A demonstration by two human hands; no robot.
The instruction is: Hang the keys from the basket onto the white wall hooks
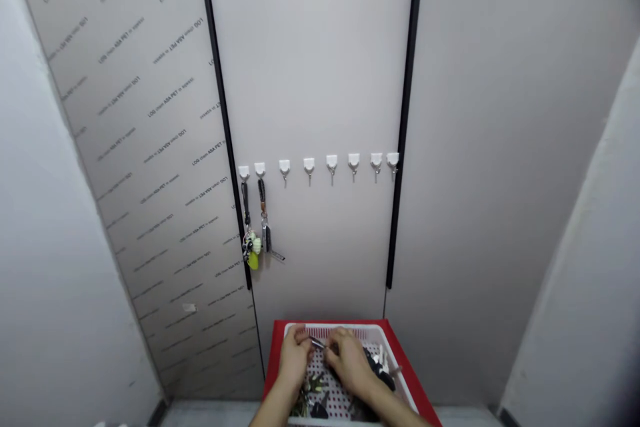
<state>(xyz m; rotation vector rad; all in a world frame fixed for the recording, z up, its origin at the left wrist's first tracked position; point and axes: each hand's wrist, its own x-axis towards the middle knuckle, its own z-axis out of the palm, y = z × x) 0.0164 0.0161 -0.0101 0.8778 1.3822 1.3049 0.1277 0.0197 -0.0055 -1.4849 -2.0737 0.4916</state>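
Both my hands are down in a white perforated basket (380, 333) that sits on a red tray (275, 353) at the bottom of the view. My left hand (294, 355) and my right hand (349, 360) are closed in a pinch on a small metal key piece (318, 343) held between them. Several keys and dark fobs (380, 373) lie loose in the basket under my hands. On the wall above, a row of white hooks (331, 161) runs across; the two leftmost carry keychains (250, 240), (265, 227).
Grey cabinet panels fill the wall, with black vertical trims (225, 133), (405, 113) at either side of the hook panel. The left panel (150, 147) wears printed protective film. White walls close in on both sides.
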